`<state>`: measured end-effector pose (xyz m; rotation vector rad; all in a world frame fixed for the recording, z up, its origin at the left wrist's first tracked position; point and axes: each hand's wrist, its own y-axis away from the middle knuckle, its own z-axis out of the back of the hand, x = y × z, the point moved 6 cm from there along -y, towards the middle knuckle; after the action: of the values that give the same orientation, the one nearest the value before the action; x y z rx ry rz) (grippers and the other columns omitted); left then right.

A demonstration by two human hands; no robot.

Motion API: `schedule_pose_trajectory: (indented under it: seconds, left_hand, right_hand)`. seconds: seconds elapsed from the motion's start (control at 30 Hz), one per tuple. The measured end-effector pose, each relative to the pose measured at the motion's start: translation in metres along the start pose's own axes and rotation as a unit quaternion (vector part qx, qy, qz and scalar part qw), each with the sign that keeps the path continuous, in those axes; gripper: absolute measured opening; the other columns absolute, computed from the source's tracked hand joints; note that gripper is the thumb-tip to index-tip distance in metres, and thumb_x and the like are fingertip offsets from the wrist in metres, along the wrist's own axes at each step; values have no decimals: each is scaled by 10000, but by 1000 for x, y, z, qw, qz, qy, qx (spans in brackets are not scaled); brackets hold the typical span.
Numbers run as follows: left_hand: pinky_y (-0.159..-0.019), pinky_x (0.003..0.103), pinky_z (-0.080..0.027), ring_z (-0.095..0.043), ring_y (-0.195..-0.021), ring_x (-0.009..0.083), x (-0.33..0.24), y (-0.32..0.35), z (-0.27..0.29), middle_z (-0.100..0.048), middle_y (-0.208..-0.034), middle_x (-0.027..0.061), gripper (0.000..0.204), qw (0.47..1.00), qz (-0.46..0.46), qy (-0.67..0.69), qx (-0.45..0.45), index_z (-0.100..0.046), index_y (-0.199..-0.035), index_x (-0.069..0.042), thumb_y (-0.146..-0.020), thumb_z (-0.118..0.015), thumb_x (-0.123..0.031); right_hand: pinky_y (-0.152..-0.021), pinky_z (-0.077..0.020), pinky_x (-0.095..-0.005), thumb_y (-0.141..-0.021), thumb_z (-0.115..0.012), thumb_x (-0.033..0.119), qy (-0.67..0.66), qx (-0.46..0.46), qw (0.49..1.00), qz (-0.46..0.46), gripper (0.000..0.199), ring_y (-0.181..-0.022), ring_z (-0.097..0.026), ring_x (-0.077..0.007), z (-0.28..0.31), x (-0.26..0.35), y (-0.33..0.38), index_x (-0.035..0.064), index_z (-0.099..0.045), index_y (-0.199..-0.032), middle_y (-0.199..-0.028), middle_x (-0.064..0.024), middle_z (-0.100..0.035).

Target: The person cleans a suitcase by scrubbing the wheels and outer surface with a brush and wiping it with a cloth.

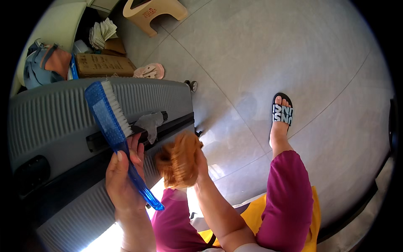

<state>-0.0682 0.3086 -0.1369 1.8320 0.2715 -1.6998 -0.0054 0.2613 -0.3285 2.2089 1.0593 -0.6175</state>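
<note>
Blue translucent plastic catches the light: a long-handled scrub brush [112,126] with white bristles, held upright in the person's left hand [122,176], fingers wrapped round the lower handle. It looks stiff and light, best gripped mid-handle, since the smooth plastic could slip when wet. The right hand [197,161] is closed on a brown, fuzzy scrubbing pad [179,160], seemingly soft and squashable. Both hover over a grey ribbed suitcase [54,113] lying on the tiled floor [260,54], a crumpled grey cloth [150,124] resting by its handle. A foot in a sandal [282,113] stands apart.
</note>
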Motion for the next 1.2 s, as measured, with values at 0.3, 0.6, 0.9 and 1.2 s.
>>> schedule_pose_trajectory:
  seconds: [0.3, 0.6, 0.9, 1.2]
  left_hand:
    - [-1127, 447, -176, -336, -1347, 289, 4, 6, 7, -528, -1232, 161, 274, 1000, 6, -30, 5, -573, -935, -21, -972, -462, -269]
    - [-1132, 458, -155, -344, -1338, 305, 5, 14, 13, -544, -1205, 168, 283, 999, 7, -38, -20, -569, -838, -30, -967, -482, -267]
    - [-1135, 460, -133, -326, -1352, 309, 7, 17, 19, -531, -1235, 173, 301, 998, 4, -68, 10, -565, -832, -36, -969, -475, -289]
    - [-1113, 416, -209, -396, -1298, 282, 1, -1, -4, -581, -1018, 136, 321, 998, -6, -56, -26, -578, -909, 12, -958, -501, -296]
  right_hand:
    - [-1064, -249, -453, -640, -765, 247, 752, -103, 522, 390, 752, -1289, -291, -401, -7, -1, 3, 23, -468, -1294, -1380, -228, -317]
    - [-923, -403, -459, -685, -659, 120, 721, -190, 466, 476, 396, -1104, -472, -364, 24, 2, 5, 89, -578, -1071, -1195, -186, -482]
    - [-898, -463, -387, -708, -521, -20, 719, -141, 474, 488, 455, -955, -579, -370, 35, 18, -10, 52, -613, -1148, -1130, -194, -537]
    - [-682, -499, -454, -790, -528, 89, 737, -294, 512, 328, 251, -763, -613, -372, 125, 100, -56, 79, -625, -1021, -1049, -192, -575]
